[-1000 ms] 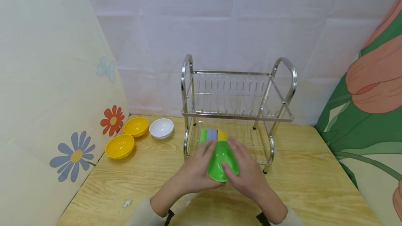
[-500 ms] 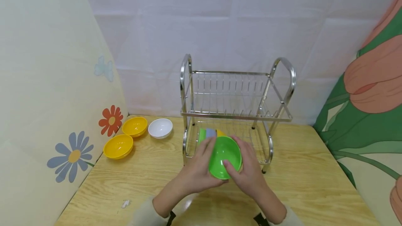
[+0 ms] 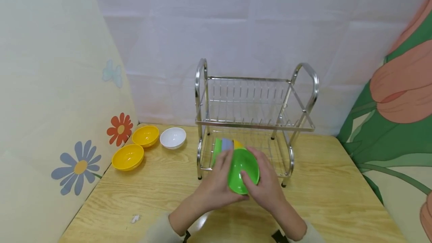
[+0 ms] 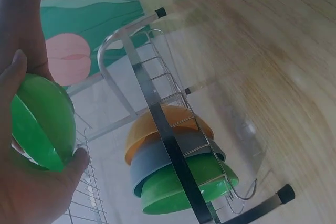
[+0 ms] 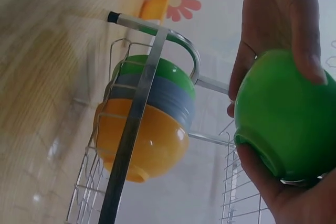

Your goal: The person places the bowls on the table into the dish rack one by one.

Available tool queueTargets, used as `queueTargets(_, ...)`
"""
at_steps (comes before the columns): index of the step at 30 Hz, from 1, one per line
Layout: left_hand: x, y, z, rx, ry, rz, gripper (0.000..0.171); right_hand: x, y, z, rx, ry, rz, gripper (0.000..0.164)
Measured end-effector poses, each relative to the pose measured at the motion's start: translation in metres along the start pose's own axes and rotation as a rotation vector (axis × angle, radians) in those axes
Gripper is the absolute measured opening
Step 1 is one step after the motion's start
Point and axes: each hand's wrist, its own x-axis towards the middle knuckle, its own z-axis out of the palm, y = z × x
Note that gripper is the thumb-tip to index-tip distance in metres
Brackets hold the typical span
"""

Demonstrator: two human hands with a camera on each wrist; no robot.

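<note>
A green bowl (image 3: pixel 243 171) is held up between both hands in front of the rack, its inside facing the head camera at a tilt. My left hand (image 3: pixel 216 185) grips it from the left, thumb beneath. On the other side my right hand (image 3: pixel 268 185) holds it, with the thumb over the near rim into the bowl. Behind them, on the rack's lower tier, a second green bowl (image 4: pixel 173 195), a grey-blue bowl (image 4: pixel 149 158) and an orange-yellow bowl (image 5: pixel 147 140) stand on edge in a row. In the head view the hands partly cover these.
A two-tier metal dish rack (image 3: pixel 251 125) stands at the back of the wooden table (image 3: pixel 337 190). Two yellow bowls (image 3: pixel 146 136) and a white bowl (image 3: pixel 173 138) sit at the back left. Curtains with printed flowers border the sides.
Both hands keep hold of the green bowl while it turns: its opening swings to face the head camera more fully, then tilts partly away again. The rack and other bowls stay put.
</note>
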Motion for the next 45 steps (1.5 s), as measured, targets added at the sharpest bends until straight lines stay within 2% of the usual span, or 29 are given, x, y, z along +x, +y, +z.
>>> queueTargets(5, 0.000, -0.003, -0.001, 0.029, -0.082, -0.010, 0.136, 0.002, 0.006, -0.006, -0.126, 0.001, -0.087, 0.062)
queueTargets(10, -0.001, -0.009, -0.004, 0.084, -0.087, 0.047, 0.125, 0.005, 0.011, -0.012, -0.204, -0.010, -0.149, 0.058)
queueTargets(17, -0.003, -0.018, -0.015, 0.170, -0.072, 0.021, 0.112, 0.008, 0.016, -0.022, -0.274, -0.019, -0.103, 0.056)
queueTargets(25, -0.005, -0.026, -0.033, 0.230, -0.011, 0.052, 0.096, 0.012, 0.020, -0.033, -0.328, -0.016, -0.084, 0.056)
queueTargets(29, -0.007, -0.030, -0.044, 0.244, 0.020, 0.015, 0.093, 0.014, 0.021, -0.037, -0.345, -0.042, -0.048, 0.056)
queueTargets(40, -0.008, -0.044, -0.085, 0.280, 0.088, -0.015, 0.087, 0.018, 0.031, -0.047, -0.389, -0.096, 0.054, 0.057)
queueTargets(45, -0.006, -0.052, -0.104, 0.308, 0.130, 0.002, 0.085, 0.021, 0.036, -0.050, -0.421, -0.128, 0.102, 0.055)
